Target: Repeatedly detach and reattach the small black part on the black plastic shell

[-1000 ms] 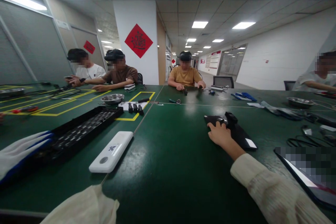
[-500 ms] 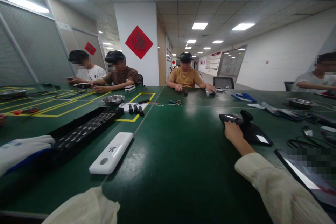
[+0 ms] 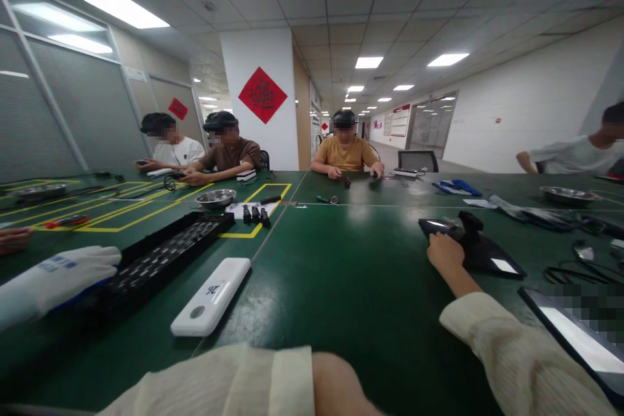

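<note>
At the right, my right hand (image 3: 446, 252) is closed on the near left edge of a flat black device with a mount on its back (image 3: 492, 253), which rests on or just above the green table; I cannot tell which. The fingertips are hidden by the device's edge. My left hand (image 3: 338, 385) shows only as a wrist at the bottom edge, past a cream sleeve; its fingers are out of view. A white case marked 26 (image 3: 212, 299) lies left of centre. Beside my right forearm is a dark tablet-like screen (image 3: 575, 331).
A co-worker's gloved hand (image 3: 80, 273) is at a long black tray (image 3: 170, 260) on the left. Small black parts (image 3: 256, 214) stand near a metal bowl (image 3: 216, 199). Cables (image 3: 580, 273) lie at the right. Co-workers sit across the table (image 3: 336, 260).
My left forearm has come further into view, moving right along the bottom. The view has tilted upward slightly. My right hand stays on the black device.
</note>
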`<state>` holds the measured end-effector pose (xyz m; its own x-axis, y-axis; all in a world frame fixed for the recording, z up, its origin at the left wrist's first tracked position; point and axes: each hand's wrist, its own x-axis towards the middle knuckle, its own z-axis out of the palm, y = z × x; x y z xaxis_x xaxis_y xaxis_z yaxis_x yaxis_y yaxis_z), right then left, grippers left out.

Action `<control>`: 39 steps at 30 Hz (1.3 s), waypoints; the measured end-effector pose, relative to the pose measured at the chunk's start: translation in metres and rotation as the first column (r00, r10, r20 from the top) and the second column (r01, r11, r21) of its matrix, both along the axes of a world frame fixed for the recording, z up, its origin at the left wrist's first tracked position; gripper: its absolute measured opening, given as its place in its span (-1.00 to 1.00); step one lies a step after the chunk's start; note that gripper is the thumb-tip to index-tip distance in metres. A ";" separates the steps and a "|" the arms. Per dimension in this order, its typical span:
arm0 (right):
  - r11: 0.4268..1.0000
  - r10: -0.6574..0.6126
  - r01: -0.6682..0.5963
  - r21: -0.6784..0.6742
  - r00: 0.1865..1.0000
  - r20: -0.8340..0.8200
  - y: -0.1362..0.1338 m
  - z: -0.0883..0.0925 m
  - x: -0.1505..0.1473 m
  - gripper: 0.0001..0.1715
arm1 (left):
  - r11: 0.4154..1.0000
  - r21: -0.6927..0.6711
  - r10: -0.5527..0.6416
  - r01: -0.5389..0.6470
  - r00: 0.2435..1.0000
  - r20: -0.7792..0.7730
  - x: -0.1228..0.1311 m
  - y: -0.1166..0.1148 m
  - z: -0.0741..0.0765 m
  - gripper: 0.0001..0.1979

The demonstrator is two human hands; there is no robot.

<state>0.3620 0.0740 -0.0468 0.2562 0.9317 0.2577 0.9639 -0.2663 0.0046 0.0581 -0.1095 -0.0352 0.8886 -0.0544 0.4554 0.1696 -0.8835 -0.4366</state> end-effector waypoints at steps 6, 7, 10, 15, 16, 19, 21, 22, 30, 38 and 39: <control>0.987 -0.156 0.157 0.046 0.987 -0.031 0.003 -0.003 -0.004 -0.63 | 0.955 -0.295 -0.007 0.030 0.997 0.079 -0.012 0.066 0.027 -0.91; 0.984 -0.174 0.175 0.042 0.984 -0.029 0.004 -0.002 -0.004 -0.64 | 0.917 -0.399 0.078 -0.006 0.983 0.165 -0.014 0.073 0.029 -0.88; 0.979 -0.164 0.161 0.125 0.986 0.014 0.004 0.004 -0.006 -0.64 | 0.773 -0.633 0.352 -0.043 0.860 0.371 -0.017 0.091 0.027 -0.85; 0.837 -0.107 0.074 0.542 0.994 0.029 -0.001 0.021 -0.005 -0.49 | 0.578 -0.816 0.653 -0.017 0.609 0.450 -0.019 0.115 0.016 -0.76; 0.805 -0.104 0.090 0.587 0.995 -0.009 -0.002 0.023 -0.003 -0.45 | 0.538 -0.843 0.686 0.006 0.578 0.442 -0.020 0.118 0.015 -0.74; 0.712 -0.114 0.183 0.678 0.983 -0.146 -0.003 0.022 0.006 -0.34 | 0.450 -0.891 0.719 0.063 0.567 0.403 -0.022 0.123 0.012 -0.74; 0.663 -0.130 0.268 0.699 0.961 -0.245 -0.003 0.019 0.014 -0.28 | 0.418 -0.904 0.719 0.085 0.578 0.387 -0.022 0.123 0.010 -0.76; 0.659 -0.137 0.313 0.684 0.944 -0.301 -0.003 0.018 0.019 -0.25 | 0.406 -0.909 0.722 0.095 0.576 0.383 -0.022 0.123 0.008 -0.77; 0.708 -0.215 0.595 0.381 0.695 -0.686 -0.001 0.016 0.056 -0.16 | 0.340 -0.923 0.782 0.180 0.491 0.384 -0.019 0.129 -0.003 -0.78; 0.790 -0.277 0.563 0.244 0.682 -0.676 0.001 0.019 0.065 -0.36 | 0.347 -0.921 0.754 0.179 0.531 0.387 -0.016 0.122 0.002 -0.77; 0.790 -0.269 0.558 0.254 0.687 -0.675 0.001 0.019 0.065 -0.37 | 0.340 -0.922 0.753 0.187 0.533 0.386 -0.016 0.122 0.002 -0.78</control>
